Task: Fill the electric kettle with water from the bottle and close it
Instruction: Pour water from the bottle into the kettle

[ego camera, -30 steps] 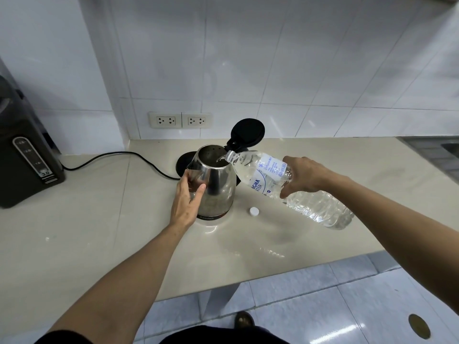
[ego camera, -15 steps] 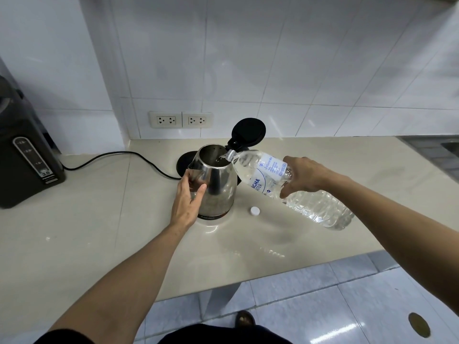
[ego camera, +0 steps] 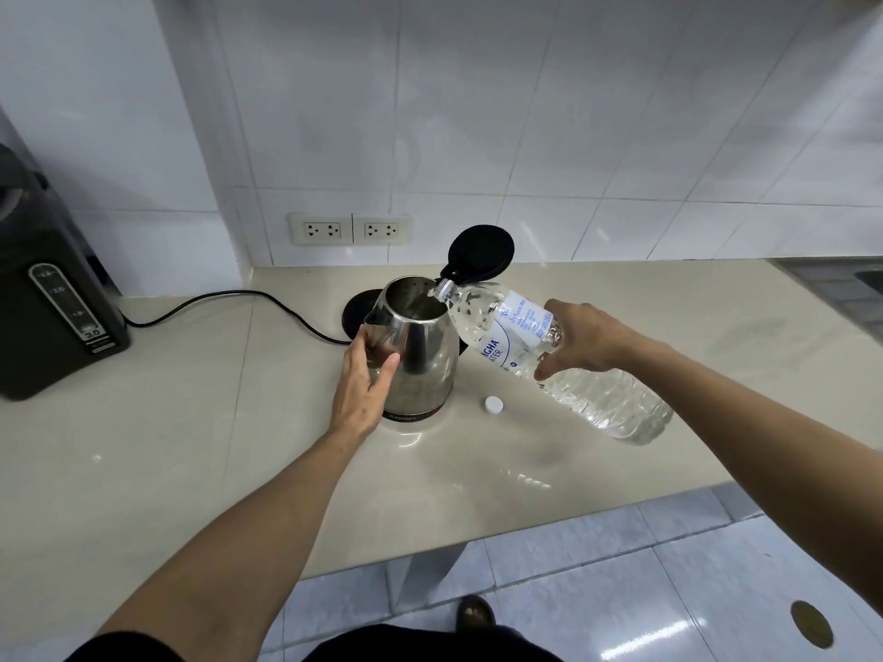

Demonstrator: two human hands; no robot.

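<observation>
Partly hidden kettle base (ego camera: 356, 310), right hand (ego camera: 580, 339) covering bottle (ego camera: 564, 360) label

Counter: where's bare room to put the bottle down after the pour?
Free: the front stretch of the counter between the cap and the front edge; the broad left patch between the dispenser and the kettle, in front of the cord; the right side toward the sink. Crowded: around the kettle, with its base, lid, both hands and the bottle.
</observation>
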